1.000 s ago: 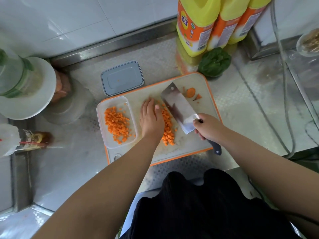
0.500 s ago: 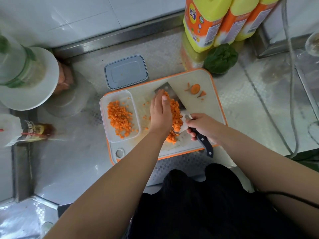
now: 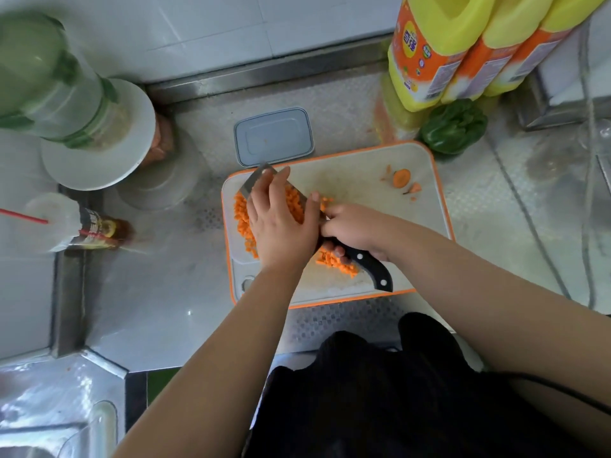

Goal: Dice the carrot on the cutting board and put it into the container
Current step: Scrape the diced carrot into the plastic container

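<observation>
— What's happening at the cutting board [image 3: 357, 166]?

— R hand [image 3: 355, 231] grips the cleaver [image 3: 261, 180] by its black riveted handle, fingers wrapped round it. Blade's tilted, tip pointing to the upper left of the frame, over the board's left side. L hand [image 3: 281, 223] lies flat on the diced carrot [image 3: 294, 203] heaped on the blade, fingers straight, pressing the heap against the steel.

— Container [image 3: 230, 219]?

— Left end of the board, mostly hidden under the blade & L hand. Only a bit of clear rim shows at the far left, w/ orange dice in it beneath the blade's edge.

— Any carrot left on the board?

— Yes, a small clump of dice [image 3: 337, 264] near the bottom edge, just below the R hand. Also a round carrot end slice [image 3: 401, 177] & a few scraps at the board's upper right, well apart from the hands.

— Around it?

— Grey lid [image 3: 273, 140] just above the board, on the steel counter. Green bell pepper [image 3: 453, 125] at the board's upper right corner, next to three yellow bottles [image 3: 439, 44] w/ orange labels. White plate [image 3: 99, 150] w/ a clear bottle over it, upper left of the frame.
</observation>
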Demonstrator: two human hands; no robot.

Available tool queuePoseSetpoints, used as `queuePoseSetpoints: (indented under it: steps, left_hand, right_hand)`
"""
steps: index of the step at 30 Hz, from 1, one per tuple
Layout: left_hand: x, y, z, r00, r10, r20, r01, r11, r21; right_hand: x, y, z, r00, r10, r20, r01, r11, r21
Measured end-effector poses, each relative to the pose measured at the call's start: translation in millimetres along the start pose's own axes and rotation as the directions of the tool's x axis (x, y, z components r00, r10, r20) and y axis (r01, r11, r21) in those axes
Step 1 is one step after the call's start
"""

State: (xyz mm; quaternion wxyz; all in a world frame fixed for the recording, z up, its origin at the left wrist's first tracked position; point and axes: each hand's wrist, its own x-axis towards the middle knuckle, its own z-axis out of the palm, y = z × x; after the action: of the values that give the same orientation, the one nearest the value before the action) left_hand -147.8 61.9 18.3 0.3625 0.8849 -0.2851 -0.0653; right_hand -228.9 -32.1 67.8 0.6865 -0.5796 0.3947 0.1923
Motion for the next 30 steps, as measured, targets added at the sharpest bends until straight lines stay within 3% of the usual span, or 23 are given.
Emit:
queuePoseSetpoints:
  steps: [6, 9, 12, 22, 25, 27, 30]
  left_hand:
    - [15, -20, -6, 0.990, -0.129, -0.049, 0.134, 0.985, 0.112]
    - [20, -27, -5, 0.994, -0.106, -0.032, 0.109, 0.988, 0.107]
    - [24, -39, -5, 0.998, -0.057, -0.024, 0.060, 0.990, 0.126]
    - [32, -54, -14, 0.985, -0.168, -0.040, 0.173, 0.957, 0.235]
    - [16, -47, -15, 0.995, -0.043, -0.094, 0.065, 0.966, 0.249]
    - [3, -41, -16, 0.984, 0.134, -0.121, -0.109, 0.975, 0.192]
    - [-13, -27, -12, 0.922, 0.383, -0.051, -0.377, 0.921, 0.100]
  right_hand:
    - [15, -15, 12, 0.997, 0.072, -0.009, -0.073, 0.988, -0.137]
    - [19, -14, 10, 0.996, 0.073, -0.048, -0.080, 0.980, -0.182]
    - [17, -12, 4, 0.995, 0.066, -0.074, -0.079, 0.976, -0.201]
    - [5, -2, -20, 0.992, 0.001, -0.128, -0.023, 0.985, -0.172]
    - [6, -5, -17, 0.992, -0.017, -0.121, -0.011, 0.974, -0.224]
    - [8, -8, -12, 0.992, -0.035, -0.122, 0.001, 0.963, -0.268]
    - [10, -14, -2, 0.992, -0.068, -0.109, 0.036, 0.961, -0.273]
